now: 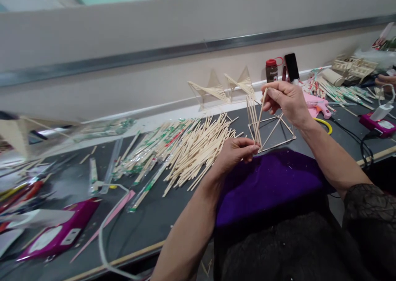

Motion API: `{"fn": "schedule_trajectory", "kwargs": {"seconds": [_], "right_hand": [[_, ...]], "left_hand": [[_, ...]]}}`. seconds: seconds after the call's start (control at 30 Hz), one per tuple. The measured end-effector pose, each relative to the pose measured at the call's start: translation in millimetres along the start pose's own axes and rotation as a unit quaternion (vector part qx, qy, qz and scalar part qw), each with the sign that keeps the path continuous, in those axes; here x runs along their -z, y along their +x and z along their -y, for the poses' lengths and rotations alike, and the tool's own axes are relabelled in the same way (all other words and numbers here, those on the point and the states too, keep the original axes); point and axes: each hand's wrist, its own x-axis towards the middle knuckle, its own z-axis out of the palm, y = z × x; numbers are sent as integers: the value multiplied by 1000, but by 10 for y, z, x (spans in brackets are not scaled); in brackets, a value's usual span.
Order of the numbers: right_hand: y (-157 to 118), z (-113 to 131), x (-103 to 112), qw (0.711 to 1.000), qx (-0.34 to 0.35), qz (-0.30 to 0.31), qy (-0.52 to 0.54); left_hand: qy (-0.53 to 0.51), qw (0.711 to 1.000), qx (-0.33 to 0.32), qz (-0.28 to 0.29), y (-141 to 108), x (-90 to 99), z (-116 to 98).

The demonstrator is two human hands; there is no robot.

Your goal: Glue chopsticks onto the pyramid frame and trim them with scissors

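Observation:
Between my two hands runs a thin wooden chopstick (260,116), tilted with its upper end to the right. My right hand (283,97) pinches the upper end; my left hand (239,150) pinches near the lower end. Right behind it stands a frame of glued chopsticks (278,141), with several upright sticks (251,112) on its left side. Whether the held chopstick touches the frame, I cannot tell. A dark purple cloth (272,182) lies under the hands at the table's edge.
Left of my hands lies a heap of loose chopsticks (198,149) beside wrapped ones (148,153). Two twisted stick models (210,90) stand by the wall. A pink glue gun (318,106), bottle (271,71) and phone (291,66) are at right. Magenta power strips (62,227) lie at both sides.

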Motion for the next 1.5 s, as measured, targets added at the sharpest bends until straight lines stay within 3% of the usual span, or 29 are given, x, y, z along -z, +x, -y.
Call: {"fn": "schedule_trajectory", "kwargs": {"seconds": [0.23,0.4,0.6,0.7,0.83,0.93,1.13,1.33,1.5], "right_hand": [[-49,-83,-61,990,50,-38,-123],[-74,-61,-62,986,59,-48,-150],[-67,-52,-53,997,28,-62,-48],[-60,-17,-47,998,-3,-57,16],[-103,6,-90,998,-20,-14,49],[-188,-62,-205,996,-52,64,35],[-358,-186,-452,972,-92,184,-110],[-383,-121,-514,944,-100,216,-227],[-408,-167,-530,955,-122,210,-171]], "left_hand": [[12,1000,14,23,-6,-26,19],[16,998,17,54,-8,-32,34],[-39,995,13,90,-50,14,-30],[-88,994,-13,62,-63,53,-53],[-164,983,-81,-27,-12,92,-19],[-206,971,-108,-62,56,136,26],[-277,950,-94,-109,135,263,68],[-283,949,-94,-98,121,266,47],[-285,948,-93,-108,115,242,27]]}}
